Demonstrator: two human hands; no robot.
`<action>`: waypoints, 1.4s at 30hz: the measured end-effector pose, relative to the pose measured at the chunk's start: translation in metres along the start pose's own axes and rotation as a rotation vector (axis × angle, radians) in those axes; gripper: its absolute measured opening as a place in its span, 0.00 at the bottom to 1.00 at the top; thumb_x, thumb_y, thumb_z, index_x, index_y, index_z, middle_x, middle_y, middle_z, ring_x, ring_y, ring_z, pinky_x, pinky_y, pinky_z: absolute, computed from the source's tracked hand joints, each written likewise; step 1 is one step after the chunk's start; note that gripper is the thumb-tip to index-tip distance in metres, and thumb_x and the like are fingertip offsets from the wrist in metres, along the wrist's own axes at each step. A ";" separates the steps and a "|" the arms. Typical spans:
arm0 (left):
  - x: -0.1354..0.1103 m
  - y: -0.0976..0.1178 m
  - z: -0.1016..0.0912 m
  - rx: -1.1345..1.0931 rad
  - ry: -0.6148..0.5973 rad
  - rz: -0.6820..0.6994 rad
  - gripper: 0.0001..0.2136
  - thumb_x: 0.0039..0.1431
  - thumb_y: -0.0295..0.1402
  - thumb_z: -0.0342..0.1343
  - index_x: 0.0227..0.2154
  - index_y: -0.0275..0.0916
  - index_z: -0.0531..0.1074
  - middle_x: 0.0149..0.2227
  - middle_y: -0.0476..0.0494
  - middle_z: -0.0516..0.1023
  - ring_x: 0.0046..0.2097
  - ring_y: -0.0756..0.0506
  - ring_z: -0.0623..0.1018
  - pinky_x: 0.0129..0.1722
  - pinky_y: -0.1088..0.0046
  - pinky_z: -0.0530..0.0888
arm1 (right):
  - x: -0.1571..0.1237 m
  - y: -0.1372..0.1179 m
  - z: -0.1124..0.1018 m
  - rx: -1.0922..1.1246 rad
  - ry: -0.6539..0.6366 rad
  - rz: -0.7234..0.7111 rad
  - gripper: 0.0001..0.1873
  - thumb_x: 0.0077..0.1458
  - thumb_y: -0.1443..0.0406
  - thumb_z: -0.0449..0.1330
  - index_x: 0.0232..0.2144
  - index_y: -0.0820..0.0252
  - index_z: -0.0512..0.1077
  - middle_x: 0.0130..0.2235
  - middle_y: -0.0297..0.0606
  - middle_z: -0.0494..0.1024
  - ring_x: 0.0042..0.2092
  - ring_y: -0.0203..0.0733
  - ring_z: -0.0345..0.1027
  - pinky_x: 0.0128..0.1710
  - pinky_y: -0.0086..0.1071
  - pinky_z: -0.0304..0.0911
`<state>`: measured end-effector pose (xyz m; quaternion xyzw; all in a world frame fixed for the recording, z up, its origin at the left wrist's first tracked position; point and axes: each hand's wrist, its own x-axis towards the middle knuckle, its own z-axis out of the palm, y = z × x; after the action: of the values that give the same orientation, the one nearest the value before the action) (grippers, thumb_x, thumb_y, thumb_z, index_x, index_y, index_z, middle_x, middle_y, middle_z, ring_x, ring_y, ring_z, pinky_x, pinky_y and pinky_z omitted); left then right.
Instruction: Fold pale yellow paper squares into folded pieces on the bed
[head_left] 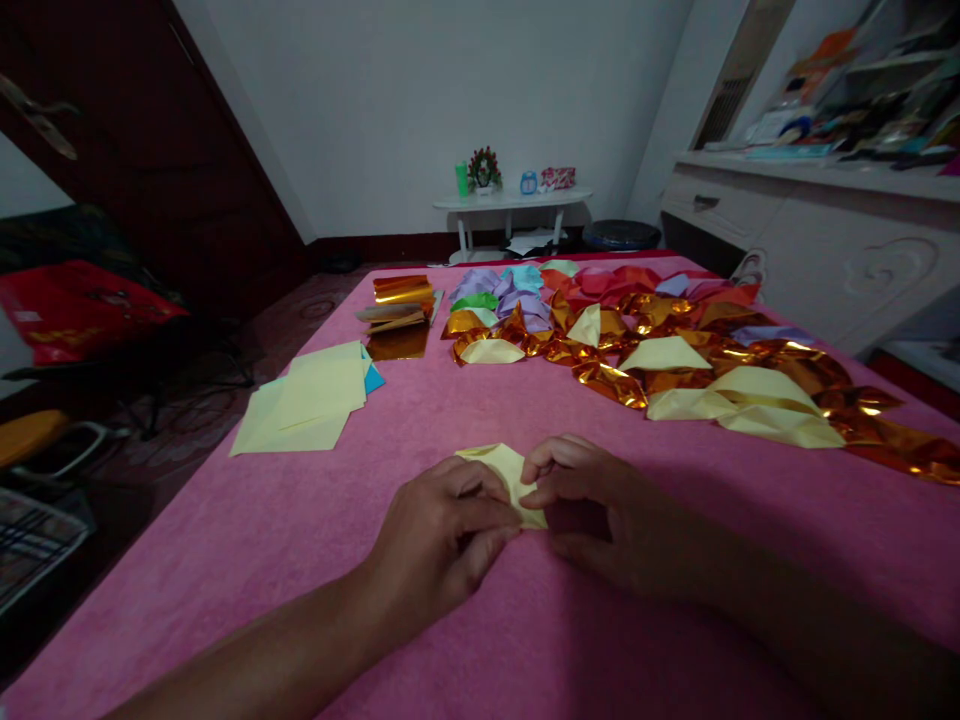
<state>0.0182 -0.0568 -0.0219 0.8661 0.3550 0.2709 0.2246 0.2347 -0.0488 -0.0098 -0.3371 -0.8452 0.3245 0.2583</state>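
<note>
A small pale yellow folded paper (pixel 505 466) lies on the pink cloth (pixel 300 560) right in front of me. My left hand (pixel 442 535) is closed in a pinch on its left side. From the other side, my right hand (pixel 600 510) pinches its right edge with fingertips curled over it. Both hands hide the lower part of the paper.
A stack of flat yellow sheets (pixel 311 405) with a blue sheet under it lies at the left. Gold foil sheets (pixel 401 300) sit further back. Several folded gold, yellow, purple and red paper pieces (pixel 675 350) spread across the right. A white dresser (pixel 825 240) stands at the right.
</note>
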 end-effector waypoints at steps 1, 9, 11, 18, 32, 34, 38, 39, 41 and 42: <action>0.000 0.000 0.000 -0.042 0.011 -0.044 0.06 0.57 0.29 0.54 0.32 0.42 0.77 0.35 0.46 0.74 0.37 0.49 0.72 0.36 0.72 0.67 | 0.000 0.000 0.000 0.003 0.004 0.007 0.17 0.43 0.75 0.62 0.37 0.57 0.72 0.42 0.38 0.71 0.44 0.43 0.64 0.43 0.35 0.59; 0.002 0.003 0.001 -0.139 0.010 -0.220 0.03 0.54 0.31 0.59 0.27 0.40 0.75 0.32 0.49 0.73 0.36 0.49 0.72 0.35 0.73 0.66 | 0.003 0.001 0.006 0.071 0.045 0.125 0.03 0.46 0.71 0.64 0.25 0.60 0.74 0.38 0.36 0.70 0.41 0.39 0.65 0.38 0.32 0.59; 0.002 0.003 0.000 -0.137 -0.001 -0.231 0.03 0.54 0.31 0.59 0.26 0.40 0.75 0.33 0.49 0.73 0.37 0.49 0.72 0.36 0.73 0.66 | 0.004 0.001 0.007 0.068 0.058 0.146 0.04 0.46 0.72 0.63 0.23 0.60 0.73 0.38 0.35 0.70 0.41 0.38 0.65 0.39 0.31 0.58; 0.000 0.004 -0.001 -0.081 -0.019 -0.234 0.03 0.52 0.28 0.58 0.25 0.39 0.71 0.33 0.48 0.72 0.37 0.48 0.71 0.36 0.72 0.65 | 0.004 0.002 0.009 0.026 0.047 0.143 0.07 0.42 0.74 0.64 0.24 0.59 0.71 0.39 0.34 0.70 0.42 0.39 0.64 0.40 0.32 0.58; -0.005 -0.001 -0.002 0.067 0.020 0.052 0.04 0.57 0.27 0.53 0.32 0.39 0.73 0.35 0.45 0.74 0.37 0.47 0.70 0.37 0.69 0.65 | 0.003 0.003 0.010 0.027 0.160 0.010 0.20 0.53 0.74 0.54 0.48 0.56 0.67 0.48 0.41 0.71 0.49 0.43 0.63 0.48 0.39 0.58; -0.007 -0.007 -0.006 0.176 0.059 0.100 0.05 0.58 0.26 0.52 0.34 0.39 0.73 0.34 0.45 0.75 0.37 0.47 0.70 0.36 0.69 0.65 | 0.003 0.005 0.011 -0.023 0.146 -0.015 0.22 0.52 0.74 0.56 0.50 0.55 0.67 0.47 0.40 0.72 0.48 0.44 0.64 0.48 0.40 0.58; -0.005 -0.019 -0.015 0.330 0.118 0.124 0.05 0.58 0.26 0.52 0.34 0.38 0.73 0.34 0.45 0.76 0.36 0.47 0.71 0.35 0.69 0.64 | 0.004 0.007 0.011 -0.004 0.119 0.055 0.16 0.50 0.74 0.58 0.42 0.58 0.72 0.36 0.37 0.74 0.39 0.41 0.66 0.39 0.35 0.60; -0.004 -0.021 -0.017 0.331 0.116 0.128 0.06 0.59 0.26 0.52 0.35 0.38 0.73 0.35 0.44 0.76 0.36 0.47 0.71 0.35 0.69 0.64 | 0.004 0.006 0.011 0.018 0.122 0.074 0.14 0.50 0.75 0.58 0.39 0.58 0.72 0.35 0.36 0.74 0.38 0.40 0.66 0.38 0.33 0.60; -0.003 -0.022 -0.019 0.306 0.105 0.142 0.07 0.59 0.25 0.51 0.36 0.39 0.73 0.37 0.44 0.76 0.39 0.46 0.72 0.38 0.68 0.65 | 0.004 0.006 0.010 0.066 0.127 0.095 0.12 0.50 0.77 0.56 0.33 0.59 0.73 0.34 0.35 0.74 0.37 0.38 0.67 0.36 0.31 0.60; -0.003 -0.021 -0.019 0.288 0.093 0.151 0.08 0.59 0.25 0.50 0.37 0.39 0.73 0.38 0.43 0.76 0.40 0.46 0.72 0.39 0.67 0.66 | 0.004 0.006 0.010 0.087 0.131 0.098 0.12 0.49 0.78 0.55 0.31 0.59 0.73 0.34 0.35 0.74 0.37 0.38 0.67 0.36 0.30 0.60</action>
<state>-0.0058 -0.0420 -0.0210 0.9001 0.3341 0.2732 0.0604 0.2278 -0.0461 -0.0197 -0.3869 -0.7942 0.3502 0.3114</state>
